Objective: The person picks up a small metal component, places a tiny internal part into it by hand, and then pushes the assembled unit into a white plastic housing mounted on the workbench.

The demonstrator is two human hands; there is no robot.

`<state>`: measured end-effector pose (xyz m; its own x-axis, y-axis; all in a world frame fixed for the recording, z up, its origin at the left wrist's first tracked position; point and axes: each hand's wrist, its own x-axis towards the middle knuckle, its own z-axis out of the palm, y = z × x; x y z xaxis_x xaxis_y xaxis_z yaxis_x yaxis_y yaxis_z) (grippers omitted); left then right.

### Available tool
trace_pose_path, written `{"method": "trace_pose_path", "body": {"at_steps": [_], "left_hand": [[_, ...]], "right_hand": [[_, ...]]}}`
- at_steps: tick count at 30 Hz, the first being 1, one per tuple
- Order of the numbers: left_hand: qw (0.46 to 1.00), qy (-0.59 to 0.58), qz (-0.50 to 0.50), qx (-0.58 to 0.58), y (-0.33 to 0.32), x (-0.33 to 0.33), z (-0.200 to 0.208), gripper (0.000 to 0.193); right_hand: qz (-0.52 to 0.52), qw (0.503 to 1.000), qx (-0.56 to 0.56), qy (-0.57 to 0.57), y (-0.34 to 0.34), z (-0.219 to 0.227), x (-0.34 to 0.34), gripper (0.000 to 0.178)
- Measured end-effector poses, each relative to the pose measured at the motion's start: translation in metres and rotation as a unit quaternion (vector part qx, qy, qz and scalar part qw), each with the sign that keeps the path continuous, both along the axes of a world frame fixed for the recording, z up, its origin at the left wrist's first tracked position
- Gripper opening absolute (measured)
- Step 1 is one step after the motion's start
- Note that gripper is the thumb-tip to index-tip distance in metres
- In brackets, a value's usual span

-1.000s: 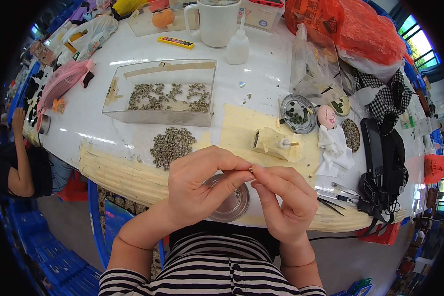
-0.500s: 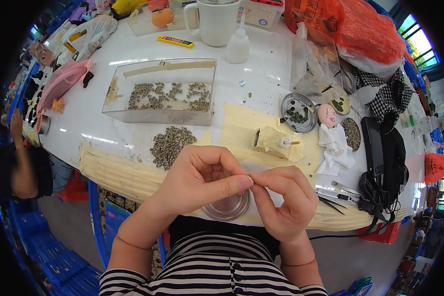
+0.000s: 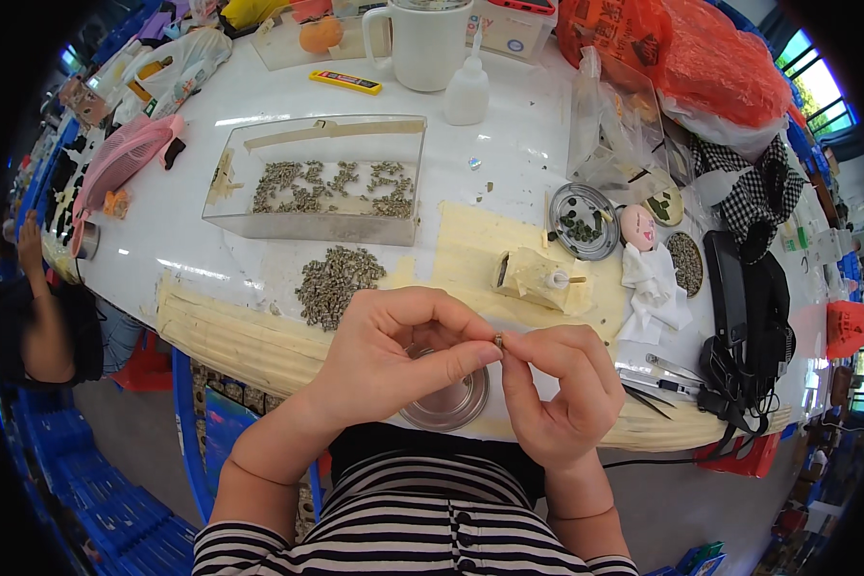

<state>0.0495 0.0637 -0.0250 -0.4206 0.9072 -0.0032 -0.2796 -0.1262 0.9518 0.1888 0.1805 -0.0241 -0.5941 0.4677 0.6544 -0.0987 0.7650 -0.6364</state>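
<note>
My left hand (image 3: 394, 353) and my right hand (image 3: 564, 389) meet in front of my body. Their thumbs and index fingers pinch a tiny metallic piece (image 3: 498, 340), too small to make out in detail. Below the fingers, a round clear dish (image 3: 448, 407) lies near the table's front edge, partly covered by my left hand. Just beyond that hand is a heap of small grey-brown metallic pieces (image 3: 339, 286). Farther back, a clear rectangular box (image 3: 307, 228) holds more of them. A block wrapped in cream tape (image 3: 540, 278), with a white-tipped stick, stands beyond my right hand.
To the right lie a round dish of dark green bits (image 3: 584, 228), crumpled tissue (image 3: 655, 293), tweezers (image 3: 648, 394) and black straps (image 3: 739, 336). At the back stand a white mug (image 3: 430, 48) and a squeeze bottle (image 3: 468, 94). Another person's arm (image 3: 46, 317) shows at left.
The tiny piece now shows between my fingertips, where it was mostly hidden before. My hands keep nearly the same pose; the whole view has shifted slightly.
</note>
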Motion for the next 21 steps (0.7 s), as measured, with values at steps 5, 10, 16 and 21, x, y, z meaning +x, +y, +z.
{"method": "trace_pose_path", "body": {"at_steps": [5, 10, 16, 21], "left_hand": [[0.998, 0.057, 0.024, -0.002, 0.001, 0.002, 0.004, 0.013], [0.934, 0.338, 0.100, 0.059, 0.006, -0.001, -0.001, 0.014], [0.886, 0.426, 0.156, 0.093, 0.012, 0.005, -0.001, 0.015], [0.893, 0.410, 0.157, 0.098, 0.011, 0.004, -0.001, 0.015]], "right_hand": [[-0.007, 1.000, 0.004, 0.003, 0.000, 0.001, 0.000, 0.026], [-0.019, 0.999, 0.030, 0.008, 0.000, -0.001, -0.002, 0.031], [-0.008, 1.000, 0.029, -0.001, 0.000, -0.002, -0.001, 0.034], [-0.005, 1.000, 0.016, -0.005, 0.000, 0.000, -0.001, 0.033]]}}
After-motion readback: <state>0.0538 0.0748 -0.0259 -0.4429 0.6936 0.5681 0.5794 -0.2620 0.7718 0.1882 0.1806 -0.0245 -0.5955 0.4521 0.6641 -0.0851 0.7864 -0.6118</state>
